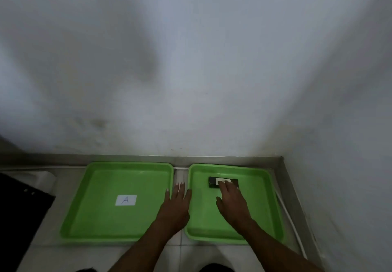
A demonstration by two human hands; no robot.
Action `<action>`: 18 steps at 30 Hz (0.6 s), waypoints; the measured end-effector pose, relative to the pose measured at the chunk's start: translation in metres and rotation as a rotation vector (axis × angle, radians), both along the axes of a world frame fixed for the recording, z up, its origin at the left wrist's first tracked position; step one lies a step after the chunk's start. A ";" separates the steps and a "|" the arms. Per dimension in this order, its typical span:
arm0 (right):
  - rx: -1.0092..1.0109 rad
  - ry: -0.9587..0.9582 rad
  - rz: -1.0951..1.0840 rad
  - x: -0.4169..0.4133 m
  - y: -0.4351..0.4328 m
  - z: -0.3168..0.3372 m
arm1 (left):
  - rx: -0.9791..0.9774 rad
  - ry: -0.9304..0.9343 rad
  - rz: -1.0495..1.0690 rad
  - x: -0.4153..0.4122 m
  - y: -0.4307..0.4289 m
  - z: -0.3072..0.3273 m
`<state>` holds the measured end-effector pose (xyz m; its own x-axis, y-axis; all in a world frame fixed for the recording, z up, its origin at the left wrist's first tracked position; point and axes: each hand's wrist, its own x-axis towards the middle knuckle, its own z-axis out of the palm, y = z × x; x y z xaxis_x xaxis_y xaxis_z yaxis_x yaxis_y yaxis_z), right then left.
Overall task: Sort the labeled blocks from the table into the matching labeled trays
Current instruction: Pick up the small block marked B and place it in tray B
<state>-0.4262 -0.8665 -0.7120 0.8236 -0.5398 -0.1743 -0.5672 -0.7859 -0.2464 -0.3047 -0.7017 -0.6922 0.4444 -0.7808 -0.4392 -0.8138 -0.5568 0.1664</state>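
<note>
Two green trays lie side by side on a white tiled surface. The left tray [89, 208] carries a white paper label marked A [126, 200] and holds no blocks. In the far part of the right tray [265, 204] lies a black block [212, 182] with a white label on top. My right hand [232, 200] reaches into that tray, its fingertips on the block's right end and covering part of the label. My left hand [177, 204] lies flat, fingers spread, over the gap between the trays. The right tray's own label is hidden.
A grey wall fills the upper view and meets a metal ledge [233, 159] just behind the trays. A side wall closes in on the right. A dark object [19, 212] sits at the left edge beside a white cylinder [45, 179].
</note>
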 end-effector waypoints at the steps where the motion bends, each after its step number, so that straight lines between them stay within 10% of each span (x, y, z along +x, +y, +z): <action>1: -0.003 -0.012 -0.002 -0.004 0.014 0.010 | -0.021 -0.011 -0.001 -0.001 0.008 0.010; 10: -0.087 -0.129 0.019 -0.015 0.106 0.140 | -0.097 -0.114 -0.017 -0.006 0.093 0.132; 18: -0.099 -0.129 0.104 -0.027 0.162 0.418 | -0.160 -0.144 0.038 -0.023 0.150 0.399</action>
<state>-0.4534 -0.7049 -0.2938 0.8879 -0.4598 -0.0136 -0.4503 -0.8627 -0.2302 -0.3277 -0.5521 -0.2933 0.5242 -0.8168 -0.2409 -0.8145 -0.5635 0.1380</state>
